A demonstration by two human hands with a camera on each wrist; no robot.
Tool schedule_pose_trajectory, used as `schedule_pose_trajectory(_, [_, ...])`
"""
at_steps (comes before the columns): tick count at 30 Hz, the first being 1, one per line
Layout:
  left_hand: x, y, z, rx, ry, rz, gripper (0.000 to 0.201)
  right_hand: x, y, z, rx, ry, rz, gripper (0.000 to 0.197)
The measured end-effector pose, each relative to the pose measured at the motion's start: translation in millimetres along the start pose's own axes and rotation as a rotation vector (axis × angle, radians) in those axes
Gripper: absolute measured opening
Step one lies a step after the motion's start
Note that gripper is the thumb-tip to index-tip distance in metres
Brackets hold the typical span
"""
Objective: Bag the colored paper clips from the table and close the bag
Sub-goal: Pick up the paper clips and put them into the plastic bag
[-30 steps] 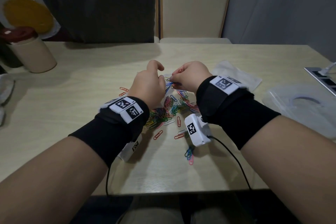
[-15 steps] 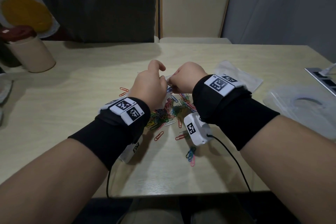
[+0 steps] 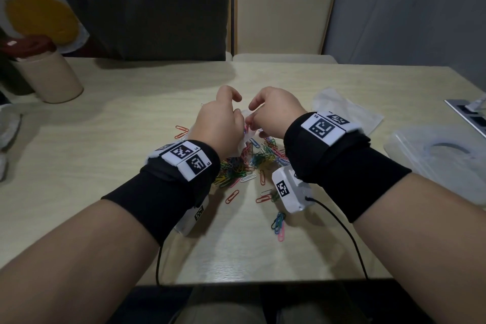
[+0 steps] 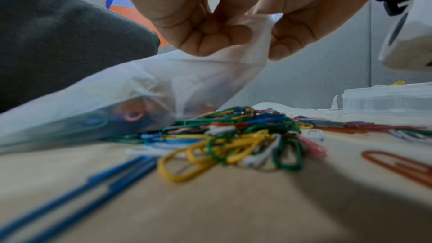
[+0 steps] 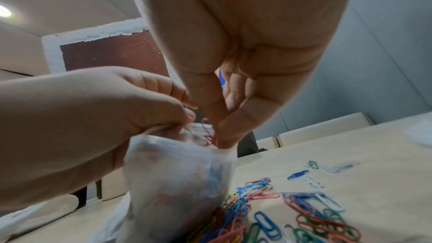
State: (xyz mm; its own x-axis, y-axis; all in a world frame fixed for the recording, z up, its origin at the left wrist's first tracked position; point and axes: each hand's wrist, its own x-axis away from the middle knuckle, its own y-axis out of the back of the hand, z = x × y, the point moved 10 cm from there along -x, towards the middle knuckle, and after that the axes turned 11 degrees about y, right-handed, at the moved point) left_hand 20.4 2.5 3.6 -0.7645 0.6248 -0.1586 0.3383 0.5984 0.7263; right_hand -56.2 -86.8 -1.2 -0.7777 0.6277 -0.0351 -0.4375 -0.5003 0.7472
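Note:
Between my two hands stands a clear plastic bag (image 3: 248, 137) with some clips inside, its bottom on the table (image 3: 131, 139). My left hand (image 3: 236, 118) grips the bag's rim (image 5: 151, 136) and holds its mouth up. My right hand (image 3: 252, 119) pinches red paper clips (image 5: 208, 134) between thumb and forefinger, right at the bag's mouth. A pile of colored paper clips (image 3: 236, 166) lies on the table below the hands, blurred and close in the left wrist view (image 4: 233, 136). The bag (image 4: 117, 99) sags to the left there.
Loose clips (image 3: 278, 221) lie toward the table's front edge (image 3: 263, 281). A beige cup with a brown lid (image 3: 50, 76) stands far left. A crumpled clear wrapper (image 3: 347, 110), a clear plastic box (image 3: 441, 158) and a power strip (image 3: 470, 116) are at right. Chairs (image 3: 281, 21) stand behind.
My right hand has carried its clips leftward to the bag's mouth, so both hands now meet. The left hand kept its hold on the bag.

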Motion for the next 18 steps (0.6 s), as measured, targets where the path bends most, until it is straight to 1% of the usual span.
schedule_pose_trajectory(2, [0, 0, 0, -0.001, 0.002, -0.001, 0.023, 2, 6, 0, 0.057, 0.019, -0.014, 0.017])
schedule_pose_trajectory(4, [1, 1, 0, -0.002, 0.001, -0.005, 0.023, 2, 12, -2, 0.066, 0.035, -0.033, 0.015])
schedule_pose_trajectory(6, [0, 1, 0, -0.005, -0.003, -0.009, 0.023, 2, 12, -9, 0.105, -0.005, -0.006, 0.008])
schedule_pose_trajectory(8, [1, 2, -1, -0.011, -0.008, -0.013, 0.023, 2, 6, -23, 0.246, -0.057, 0.095, 0.023])
schedule_pose_trajectory(9, [0, 1, -1, -0.012, -0.01, -0.015, 0.024, 5, 1, -30, 0.347, -0.073, 0.174, 0.027])
schedule_pose_trajectory(11, [0, 1, -1, -0.01, -0.01, -0.015, 0.024, 12, -7, -45, 0.473, -0.097, 0.272, 0.033])
schedule_pose_trajectory(14, [0, 1, -1, -0.009, -0.016, -0.013, 0.023, 20, -14, -59, 0.628, -0.087, 0.337, 0.04])
schedule_pose_trajectory(16, [0, 1, -2, -0.015, -0.023, -0.015, 0.023, 25, -17, -59, 0.634, -0.067, 0.375, 0.039])
schedule_pose_trajectory(18, [1, 1, -2, -0.018, -0.029, -0.016, 0.023, 32, -22, -53, 0.623, -0.033, 0.453, 0.037])
